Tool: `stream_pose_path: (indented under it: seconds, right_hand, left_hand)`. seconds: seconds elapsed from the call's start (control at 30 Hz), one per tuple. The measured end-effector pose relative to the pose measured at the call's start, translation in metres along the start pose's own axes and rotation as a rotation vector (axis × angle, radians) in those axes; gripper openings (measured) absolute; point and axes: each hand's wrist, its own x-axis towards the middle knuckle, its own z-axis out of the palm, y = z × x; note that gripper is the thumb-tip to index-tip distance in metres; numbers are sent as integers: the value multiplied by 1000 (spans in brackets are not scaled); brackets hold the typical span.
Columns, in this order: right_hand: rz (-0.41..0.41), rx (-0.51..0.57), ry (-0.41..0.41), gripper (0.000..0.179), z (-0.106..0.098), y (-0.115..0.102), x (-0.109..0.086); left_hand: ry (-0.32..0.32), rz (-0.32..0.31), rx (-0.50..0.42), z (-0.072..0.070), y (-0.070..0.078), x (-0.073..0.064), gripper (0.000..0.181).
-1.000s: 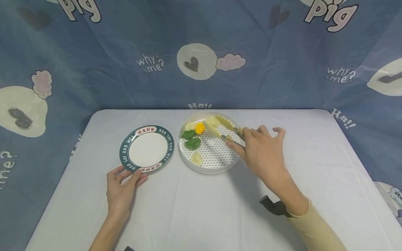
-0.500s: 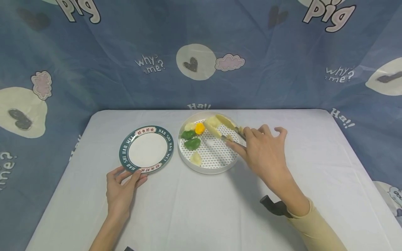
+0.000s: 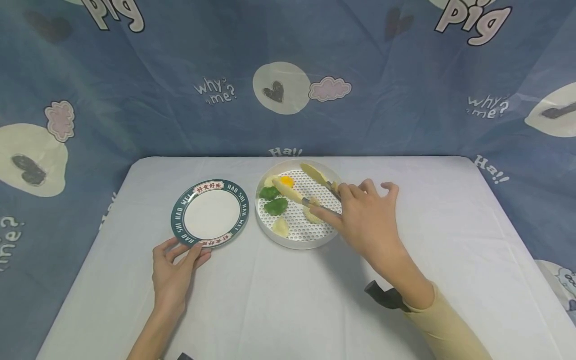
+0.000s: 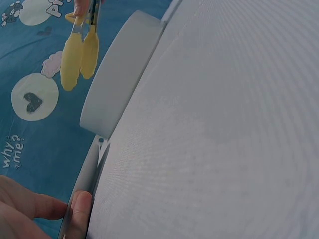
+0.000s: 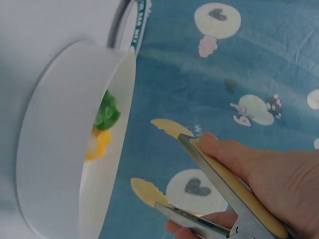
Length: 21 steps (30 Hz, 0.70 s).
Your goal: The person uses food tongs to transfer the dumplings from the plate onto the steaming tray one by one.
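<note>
My left hand [image 3: 173, 275] pinches the near rim of a white plate with a green lettered border [image 3: 211, 217], thumb on top. In the left wrist view, the plate [image 4: 84, 174] shows edge-on between thumb and fingers. My right hand [image 3: 375, 225] grips metal tongs with yellow tips [image 3: 288, 191] over a round white steamer tray with a perforated floor [image 3: 299, 244]. The tong tips [image 5: 145, 191] stand apart, with nothing between them in the right wrist view. Below the tongs lies a pale yellow piece [image 3: 313, 215], partly hidden by them.
Along the tray's left side lie two green pieces [image 3: 276, 206], an orange-yellow piece [image 3: 287, 181] and pale pieces [image 3: 281, 227]. A white cloth [image 3: 288, 300] covers the table. A blue printed curtain [image 3: 180, 130] hangs behind its far edge.
The pale piece between the tong tips has been let go and now lies lower on the tray floor. The tongs have spread and shifted left with my right hand. My left hand stays put.
</note>
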Motion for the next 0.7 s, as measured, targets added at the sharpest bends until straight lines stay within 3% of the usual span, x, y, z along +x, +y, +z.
stream_pose_path:
  seconds: [0.7]
  right_hand:
    - [-157, -24, -12, 76, 7, -61, 4]
  left_hand:
    - [-5, 2, -12, 0, -2, 0, 77]
